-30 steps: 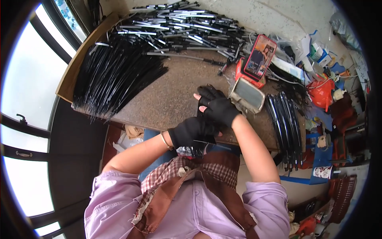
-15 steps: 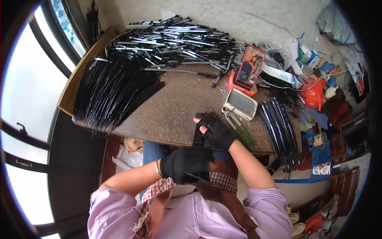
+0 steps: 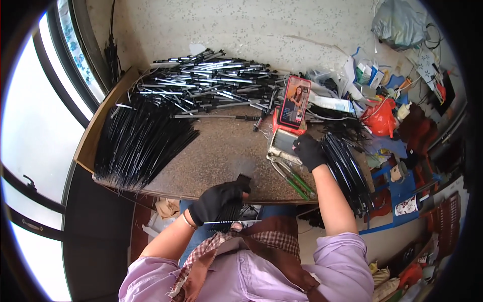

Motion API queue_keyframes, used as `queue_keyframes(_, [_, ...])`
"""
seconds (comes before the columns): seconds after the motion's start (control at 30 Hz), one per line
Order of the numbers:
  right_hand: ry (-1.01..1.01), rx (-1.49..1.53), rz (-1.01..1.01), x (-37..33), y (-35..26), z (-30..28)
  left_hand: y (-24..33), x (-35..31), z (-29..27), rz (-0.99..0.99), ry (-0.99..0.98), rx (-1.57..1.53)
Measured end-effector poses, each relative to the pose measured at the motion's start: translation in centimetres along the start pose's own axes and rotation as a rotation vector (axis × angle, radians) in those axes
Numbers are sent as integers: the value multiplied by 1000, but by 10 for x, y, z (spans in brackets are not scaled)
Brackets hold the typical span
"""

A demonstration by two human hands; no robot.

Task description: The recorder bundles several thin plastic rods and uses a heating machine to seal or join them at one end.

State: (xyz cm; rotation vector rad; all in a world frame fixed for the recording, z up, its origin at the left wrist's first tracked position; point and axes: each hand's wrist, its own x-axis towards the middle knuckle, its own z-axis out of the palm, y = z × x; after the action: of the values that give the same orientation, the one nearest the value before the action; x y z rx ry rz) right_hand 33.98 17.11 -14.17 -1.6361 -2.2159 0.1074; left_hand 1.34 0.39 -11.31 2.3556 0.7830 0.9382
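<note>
My left hand (image 3: 215,202), in a black fingerless glove, is closed around a bundle of thin black rods (image 3: 244,178) at the table's front edge. The bundle's flat end sticks up past the thumb, and a thin silver rod (image 3: 236,221) lies across its lower part. My gloved right hand (image 3: 310,152) is at the right side of a shallow metal tin (image 3: 274,151), its fingers bent in over the rim. The fingertips are partly hidden, and whatever they pinch is too small to tell. Green-handled pliers (image 3: 294,182) lie against the tin's near side.
A big fan of black rods (image 3: 143,143) covers the table's left. Behind it are piled silver-and-black jointed rods (image 3: 211,80). A phone (image 3: 295,102) leans on a red box (image 3: 282,125). More black rod bundles (image 3: 347,173) lie at right, beside a red plastic bag (image 3: 380,118).
My right hand has left the bundle near my left hand and moved right to the tin. My left hand has turned, bringing the bundle's end into view. The whole view has shifted.
</note>
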Motion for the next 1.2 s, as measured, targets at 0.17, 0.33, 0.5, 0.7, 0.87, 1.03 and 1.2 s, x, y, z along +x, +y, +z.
queue_keyframes(0.17, [-2, 23, -209, -11, -37, -11, 1, -15, 0, 23, 34, -29])
queue_keyframes(0.33, [-119, 76, -382, -91, -102, 41, -18, -25, 15, 87, 89, -103])
queue_keyframes(0.5, [-28, 69, -34, -108, -118, 61, -23, -31, 26, 103, 134, -69])
queue_keyframes(0.7, [-80, 131, -26, -110, -120, 62, -18, -34, 27, 67, 140, -48])
queue_keyframes(0.87, [-90, 247, -37, -109, -126, 54, -20, -32, 23, 79, 135, -50])
queue_keyframes(1.03, [-238, 120, -85, -104, -131, 34, -20, -31, 20, 84, 116, -67])
queue_keyframes(1.2, [-161, 150, -84, -105, -131, 41, -17, -30, 20, 90, 126, -93])
